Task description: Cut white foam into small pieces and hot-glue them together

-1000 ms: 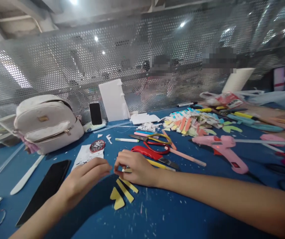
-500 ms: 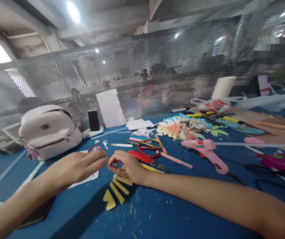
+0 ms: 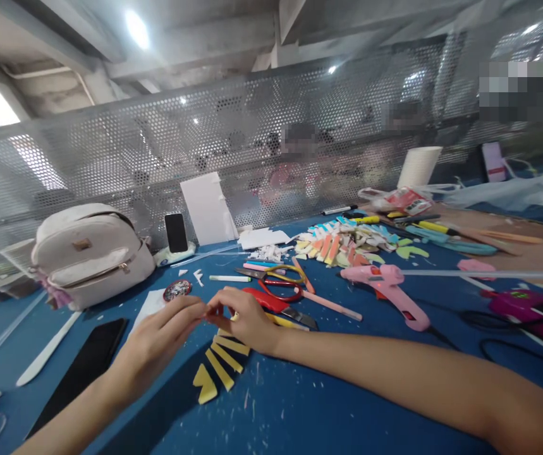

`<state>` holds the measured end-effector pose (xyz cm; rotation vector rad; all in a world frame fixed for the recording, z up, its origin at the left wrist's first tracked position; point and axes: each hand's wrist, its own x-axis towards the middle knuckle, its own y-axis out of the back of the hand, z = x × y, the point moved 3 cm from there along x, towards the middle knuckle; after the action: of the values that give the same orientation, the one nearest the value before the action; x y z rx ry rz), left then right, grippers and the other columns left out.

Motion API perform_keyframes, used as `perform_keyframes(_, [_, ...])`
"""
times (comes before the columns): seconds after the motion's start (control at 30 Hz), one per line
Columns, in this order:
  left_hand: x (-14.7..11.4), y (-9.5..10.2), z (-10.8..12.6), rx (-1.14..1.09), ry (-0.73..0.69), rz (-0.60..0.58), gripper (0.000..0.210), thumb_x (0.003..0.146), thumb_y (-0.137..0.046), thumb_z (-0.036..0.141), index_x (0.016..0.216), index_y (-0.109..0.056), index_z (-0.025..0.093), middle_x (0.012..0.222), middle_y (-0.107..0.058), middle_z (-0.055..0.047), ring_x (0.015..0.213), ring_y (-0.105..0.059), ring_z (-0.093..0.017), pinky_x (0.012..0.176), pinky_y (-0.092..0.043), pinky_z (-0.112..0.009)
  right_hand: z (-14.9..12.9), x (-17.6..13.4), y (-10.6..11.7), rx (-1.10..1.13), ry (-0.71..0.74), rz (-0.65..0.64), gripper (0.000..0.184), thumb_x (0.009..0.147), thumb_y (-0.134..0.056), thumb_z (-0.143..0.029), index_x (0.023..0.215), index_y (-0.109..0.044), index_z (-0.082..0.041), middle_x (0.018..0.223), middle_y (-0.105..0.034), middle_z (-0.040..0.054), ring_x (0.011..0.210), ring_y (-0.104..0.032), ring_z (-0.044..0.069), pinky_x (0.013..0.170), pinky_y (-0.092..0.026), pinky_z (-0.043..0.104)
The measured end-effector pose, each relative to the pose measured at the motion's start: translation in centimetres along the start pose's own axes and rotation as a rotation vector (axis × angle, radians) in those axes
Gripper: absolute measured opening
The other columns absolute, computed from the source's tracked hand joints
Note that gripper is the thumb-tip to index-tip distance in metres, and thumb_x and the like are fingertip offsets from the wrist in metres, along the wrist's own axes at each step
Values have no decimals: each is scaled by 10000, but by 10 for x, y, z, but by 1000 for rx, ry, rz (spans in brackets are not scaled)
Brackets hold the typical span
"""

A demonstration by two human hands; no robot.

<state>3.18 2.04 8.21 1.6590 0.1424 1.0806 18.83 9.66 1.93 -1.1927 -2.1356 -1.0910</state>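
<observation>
My left hand (image 3: 164, 332) reaches in from the lower left, and its fingers are pressed together at the tips. They meet the fingertips of my right hand (image 3: 245, 319), which is closed in a pinch. Whatever lies between the fingertips is too small or hidden to make out. Just below my right hand several yellow strips (image 3: 220, 370) lie fanned on the blue table, along with a notched yellow piece (image 3: 205, 385). Close behind that hand are a red utility knife (image 3: 266, 300) and scissors (image 3: 284, 287). A round red-rimmed item (image 3: 177, 290) sits beyond my left hand.
A pink glue gun (image 3: 392, 287) with a long clear stick lies right, near a pile of coloured cut pieces (image 3: 342, 240). At left stand a white backpack (image 3: 93, 253) and a black flat object (image 3: 84, 373). A phone (image 3: 176, 232) leans behind, beside a white board (image 3: 208, 208).
My left hand has turned and drawn lower, its fingertips now touching my right hand's. The black object and red-rimmed item are more exposed. The view has shifted slightly.
</observation>
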Motion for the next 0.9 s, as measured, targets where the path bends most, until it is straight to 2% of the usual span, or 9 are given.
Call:
perform_keyframes(0.1, [-14, -12, -1, -64, 125, 231, 209, 873, -610, 92, 1040, -626, 216, 962, -699, -39, 865, -711, -147, 827, -546, -216, -1, 0, -1, -12, 24, 5, 57, 878, -656, -147, 840, -629, -179, 783, -653, -4, 759, -559, 138, 707, -442, 246])
perform_keyframes(0.17, [-23, -21, -5, -198, 256, 296, 209, 861, -637, 119, 1046, -621, 215, 949, -687, -37, 800, -718, -148, 784, -578, -236, -3, 1, 0, -18, 42, 11, 73, 870, -655, -143, 819, -620, -181, 770, -643, -7, 749, -548, 140, 700, -435, 248])
perform_keyframes(0.3, [-41, -39, -17, -550, 541, 296, 221, 844, -675, 178, 1050, -609, 221, 935, -665, -19, 763, -713, -139, 756, -610, -257, -11, 2, 1, -60, 75, -30, 99, 898, -615, -186, 806, -580, -178, 765, -612, 0, 731, -511, 143, 682, -414, 259])
perform_keyframes(0.43, [-54, -49, -25, -750, 680, 245, 224, 829, -693, 177, 1036, -622, 226, 905, -684, -5, 781, -719, -134, 781, -605, -248, -14, 3, 0, -115, 113, -97, 98, 892, -559, -163, 800, -536, -187, 756, -589, 7, 736, -499, 153, 680, -402, 273])
perform_keyframes(0.57, [-60, -48, -24, -794, 687, 283, 237, 821, -700, 141, 1028, -631, 234, 912, -669, 0, 792, -708, -121, 793, -600, -235, -14, 3, -3, -146, 157, -144, 100, 904, -544, -174, 806, -529, -186, 736, -566, 2, 724, -494, 153, 686, -389, 285])
perform_keyframes(0.73, [-59, -43, -15, -780, 607, 270, 272, 814, -693, 82, 1023, -639, 249, 899, -653, 8, 763, -704, -102, 765, -595, -193, -16, 2, -6, -180, 215, -197, 99, 907, -550, -168, 810, -540, -187, 713, -533, -11, 678, -466, 137, 645, -364, 274])
perform_keyframes(0.9, [-57, -40, -12, -781, 577, 272, 289, 819, -679, 61, 1039, -639, 243, 934, -626, -3, 760, -704, -109, 755, -606, -212, -19, 1, -7, -213, 240, -224, 126, 928, -510, -184, 804, -528, -200, 717, -534, -2, 679, -452, 143, 642, -365, 277])
